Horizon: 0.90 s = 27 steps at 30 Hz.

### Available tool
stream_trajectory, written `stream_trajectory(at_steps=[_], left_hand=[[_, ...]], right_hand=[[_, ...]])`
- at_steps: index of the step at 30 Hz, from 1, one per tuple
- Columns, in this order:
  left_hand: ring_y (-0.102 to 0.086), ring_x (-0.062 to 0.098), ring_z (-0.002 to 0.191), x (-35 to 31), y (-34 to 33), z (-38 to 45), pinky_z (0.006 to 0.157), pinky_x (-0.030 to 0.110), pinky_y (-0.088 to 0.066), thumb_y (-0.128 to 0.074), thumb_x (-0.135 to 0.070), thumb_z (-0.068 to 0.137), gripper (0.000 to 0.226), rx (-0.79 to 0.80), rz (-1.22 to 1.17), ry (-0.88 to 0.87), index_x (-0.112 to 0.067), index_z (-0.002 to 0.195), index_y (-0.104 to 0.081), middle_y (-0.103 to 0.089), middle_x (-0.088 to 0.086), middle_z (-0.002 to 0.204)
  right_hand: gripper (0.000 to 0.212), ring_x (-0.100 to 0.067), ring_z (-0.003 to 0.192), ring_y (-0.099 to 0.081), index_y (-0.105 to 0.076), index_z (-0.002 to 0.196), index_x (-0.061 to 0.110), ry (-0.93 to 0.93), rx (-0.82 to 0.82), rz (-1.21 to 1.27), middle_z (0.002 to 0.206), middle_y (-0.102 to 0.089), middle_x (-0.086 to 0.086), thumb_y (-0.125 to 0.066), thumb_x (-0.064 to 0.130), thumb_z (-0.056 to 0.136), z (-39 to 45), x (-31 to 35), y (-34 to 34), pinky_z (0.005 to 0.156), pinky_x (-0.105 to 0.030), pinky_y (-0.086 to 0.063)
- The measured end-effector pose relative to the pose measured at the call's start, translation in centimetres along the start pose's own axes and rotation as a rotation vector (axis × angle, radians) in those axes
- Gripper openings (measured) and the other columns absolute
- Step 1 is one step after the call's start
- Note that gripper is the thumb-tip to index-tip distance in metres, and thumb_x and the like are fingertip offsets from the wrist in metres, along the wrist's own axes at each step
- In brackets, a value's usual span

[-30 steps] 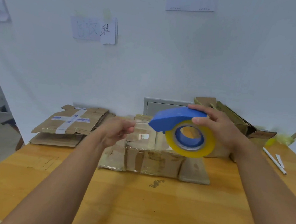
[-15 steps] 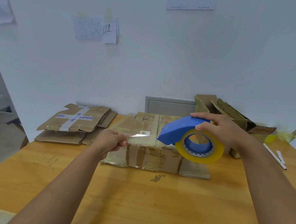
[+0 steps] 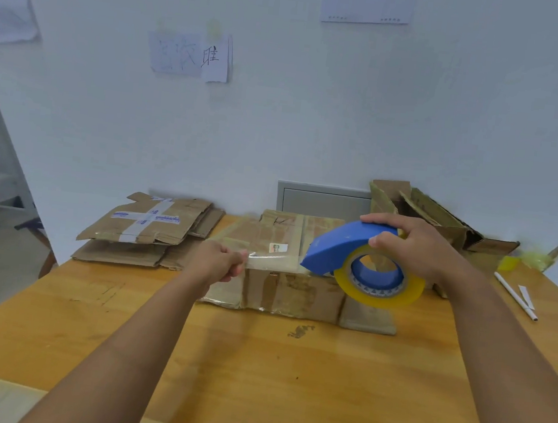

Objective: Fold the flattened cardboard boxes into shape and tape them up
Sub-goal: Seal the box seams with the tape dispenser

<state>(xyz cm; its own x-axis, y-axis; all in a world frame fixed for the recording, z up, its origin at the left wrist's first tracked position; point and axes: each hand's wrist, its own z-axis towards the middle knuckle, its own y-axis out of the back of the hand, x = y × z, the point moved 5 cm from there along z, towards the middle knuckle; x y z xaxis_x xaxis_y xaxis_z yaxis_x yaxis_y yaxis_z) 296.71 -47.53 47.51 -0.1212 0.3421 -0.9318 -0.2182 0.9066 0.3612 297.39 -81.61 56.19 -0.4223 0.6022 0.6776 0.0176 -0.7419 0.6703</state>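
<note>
A folded-up cardboard box stands in the middle of the wooden table. My right hand grips a blue tape dispenser with a yellow roll of clear tape, held over the box's right part. My left hand pinches the free end of the tape strip at the box's left top edge. The clear strip stretches between both hands just above the box top.
A stack of flattened cardboard boxes lies at the back left. An opened cardboard box stands at the back right. A white pen and yellow tape scraps lie near the table's right edge. A white wall is behind.
Both hands have come down toward the box. My left hand has pulled the tape end farther left, so a longer strip is drawn out of the dispenser.
</note>
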Motion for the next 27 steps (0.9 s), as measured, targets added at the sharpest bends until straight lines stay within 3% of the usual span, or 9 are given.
stream_trajectory(at_steps=[5,8,11,15,18,20,23,25,27], left_hand=[[-0.062,0.015,0.064,-0.1,-0.1,0.5,0.061,0.027,-0.051,-0.07,-0.024,0.092,0.028,0.041,0.037,0.024,-0.007,0.07,-0.068,-0.068,0.003,0.061],[-0.061,0.016,0.065,0.7,-0.2,0.6,0.063,0.028,-0.052,-0.071,-0.026,0.092,0.025,0.083,0.003,0.064,-0.005,0.078,-0.069,-0.068,0.007,0.067],[-0.066,0.016,0.067,1.3,0.1,0.6,0.063,0.03,-0.054,-0.07,-0.032,0.092,0.029,0.147,0.023,0.107,-0.003,0.088,-0.07,-0.071,0.006,0.072],[-0.071,0.02,0.077,0.9,0.6,1.0,0.072,0.035,-0.06,-0.062,-0.056,0.09,0.054,0.093,0.37,0.066,-0.003,0.098,-0.07,-0.075,0.007,0.081],[-0.063,0.024,0.111,0.4,0.7,0.4,0.089,0.04,-0.054,-0.049,-0.07,0.09,0.074,-0.164,0.748,-0.107,-0.008,0.131,-0.058,-0.067,0.008,0.122],[-0.052,0.022,0.126,-0.3,-0.5,-1.1,0.098,0.039,-0.047,-0.046,-0.058,0.097,0.062,-0.277,0.695,-0.387,-0.016,0.142,-0.048,-0.055,0.005,0.141],[-0.05,0.017,0.126,-0.8,-4.1,-3.5,0.101,0.034,-0.041,-0.044,-0.045,0.095,0.051,-0.168,0.695,-0.734,-0.02,0.139,-0.052,-0.055,-0.001,0.141],[-0.053,0.017,0.122,-0.3,-5.8,-4.2,0.101,0.032,-0.041,-0.05,-0.043,0.093,0.046,-0.144,0.806,-0.815,-0.021,0.133,-0.056,-0.057,-0.002,0.136],[-0.056,0.019,0.115,0.1,-6.3,-4.4,0.098,0.031,-0.042,-0.059,-0.041,0.093,0.038,-0.249,0.854,-0.859,-0.02,0.123,-0.062,-0.06,-0.002,0.128]], right_hand=[[0.034,0.0,0.107,-0.054,-0.065,0.12,0.051,-0.004,0.009,0.0,0.122,-0.055,0.028,-0.062,0.035,0.09,0.0,-0.2,0.0,0.085,-0.028,-0.041],[0.032,-0.002,0.109,-0.054,-0.066,0.12,0.05,-0.015,0.006,0.007,0.124,-0.057,0.021,-0.063,0.032,0.093,0.1,-0.2,0.0,0.091,-0.033,-0.042],[0.031,-0.001,0.109,-0.054,-0.066,0.118,0.051,-0.011,0.018,0.003,0.122,-0.055,0.027,-0.063,0.035,0.092,0.2,0.0,-0.2,0.091,-0.034,-0.043],[0.03,-0.002,0.107,-0.055,-0.066,0.116,0.053,-0.001,0.006,-0.006,0.121,-0.055,0.029,-0.064,0.036,0.091,0.4,0.1,-0.3,0.089,-0.033,-0.044],[0.03,-0.005,0.107,-0.056,-0.067,0.117,0.051,-0.006,-0.009,0.004,0.123,-0.059,0.019,-0.064,0.034,0.093,0.5,-0.2,-0.4,0.091,-0.034,-0.045],[0.03,-0.006,0.107,-0.057,-0.067,0.118,0.05,-0.008,-0.012,0.014,0.123,-0.06,0.016,-0.064,0.033,0.093,0.5,-0.3,-0.3,0.091,-0.035,-0.047],[0.03,-0.005,0.106,-0.057,-0.067,0.116,0.051,-0.009,-0.006,0.03,0.122,-0.059,0.02,-0.064,0.033,0.093,0.5,-0.3,-0.2,0.088,-0.032,-0.046],[0.029,-0.002,0.106,-0.055,-0.067,0.114,0.052,-0.009,-0.005,0.035,0.12,-0.056,0.027,-0.064,0.033,0.093,0.6,-0.3,-0.2,0.084,-0.028,-0.043],[0.029,0.001,0.107,-0.054,-0.068,0.114,0.052,-0.003,-0.003,0.035,0.118,-0.054,0.032,-0.065,0.032,0.092,0.7,-0.2,-0.3,0.085,-0.026,-0.042]])
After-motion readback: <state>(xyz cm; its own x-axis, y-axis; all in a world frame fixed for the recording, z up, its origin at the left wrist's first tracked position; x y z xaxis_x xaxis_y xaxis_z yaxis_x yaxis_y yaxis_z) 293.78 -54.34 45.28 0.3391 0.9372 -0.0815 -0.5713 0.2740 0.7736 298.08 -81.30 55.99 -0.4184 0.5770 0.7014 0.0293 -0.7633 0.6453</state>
